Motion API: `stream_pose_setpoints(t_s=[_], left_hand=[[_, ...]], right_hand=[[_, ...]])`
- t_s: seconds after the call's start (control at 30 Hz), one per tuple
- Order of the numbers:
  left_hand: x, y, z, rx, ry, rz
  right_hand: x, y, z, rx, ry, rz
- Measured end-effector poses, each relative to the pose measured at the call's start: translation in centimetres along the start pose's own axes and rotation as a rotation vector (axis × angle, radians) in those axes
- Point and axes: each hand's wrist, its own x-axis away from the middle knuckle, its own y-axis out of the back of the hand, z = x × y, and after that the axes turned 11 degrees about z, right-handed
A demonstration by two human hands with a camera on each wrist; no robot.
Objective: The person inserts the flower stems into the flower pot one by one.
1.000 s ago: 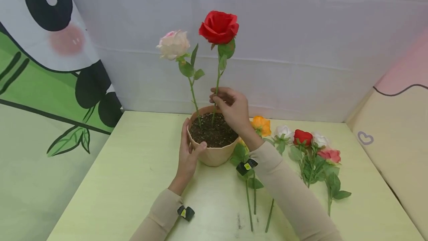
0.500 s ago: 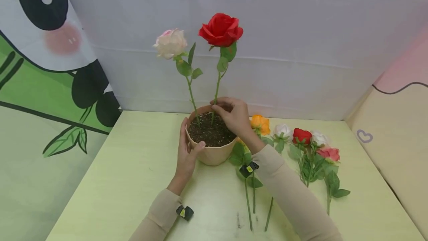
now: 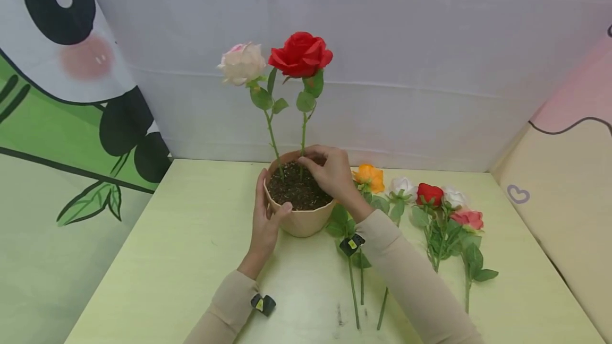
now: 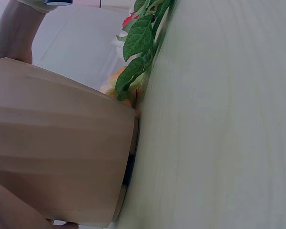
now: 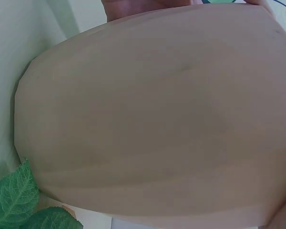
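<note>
A beige flower pot (image 3: 306, 223) filled with dark soil (image 3: 298, 190) stands on the table. My left hand (image 3: 265, 224) holds its left side, thumb at the front rim and fingers around the outside. Low on the stem of a tall red rose (image 3: 301, 54), my right hand (image 3: 332, 169) pinches it just above the soil. To its left a pale pink rose (image 3: 243, 64) stands in the same soil, leaning left. The left wrist view shows the pot's ribbed wall (image 4: 62, 143) up close; in the right wrist view the pot wall (image 5: 148, 114) fills most of the picture.
Right of the pot lie several loose roses on the table: an orange rose (image 3: 369, 178), a white rose (image 3: 402, 187), a smaller red rose (image 3: 429, 194) and a coral rose (image 3: 467, 220). A white cloth backdrop (image 3: 382, 68) rises behind the table (image 3: 191, 259).
My right hand has slid down the red rose's stem toward the soil. The red bloom now sits lower and farther left, nearer the pale pink rose. The left hand keeps its hold.
</note>
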Motion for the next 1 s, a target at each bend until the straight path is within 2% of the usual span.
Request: stream_pose_setpoints(t_s=[0.1,0.17,0.23,0.4,0.47,0.63,0.87,1.0], left_hand=[[0.0,0.0,0.0,-0.011,0.005,-0.005],[0.0,-0.2,-0.7,-0.004,0.025,-0.005],[0.0,0.2,0.4,-0.018,0.014,-0.012],[0.0,0.4,0.7,-0.021,0.008,-0.017],[0.0,0.2,-0.3,-0.013,0.027,-0.018],[-0.1,-0.1,-1.1,-0.003,0.056,-0.017],[-0.1,0.4,0.4,-0.019,0.02,-0.01],[-0.1,-0.1,-0.5,-0.009,0.016,-0.013]], right_hand=[[0.0,0.0,0.0,0.014,-0.01,0.004],[0.0,-0.1,-0.1,0.027,-0.017,0.012],[-0.1,-0.1,0.0,0.037,-0.024,0.021],[-0.1,-0.3,0.2,0.073,-0.043,0.048],[-0.1,-0.3,0.3,0.093,-0.047,0.059],[0.0,-0.3,0.4,0.121,-0.058,0.066],[0.1,-0.2,0.3,0.136,-0.066,0.087],[0.1,-0.1,0.4,0.136,-0.07,0.099]])
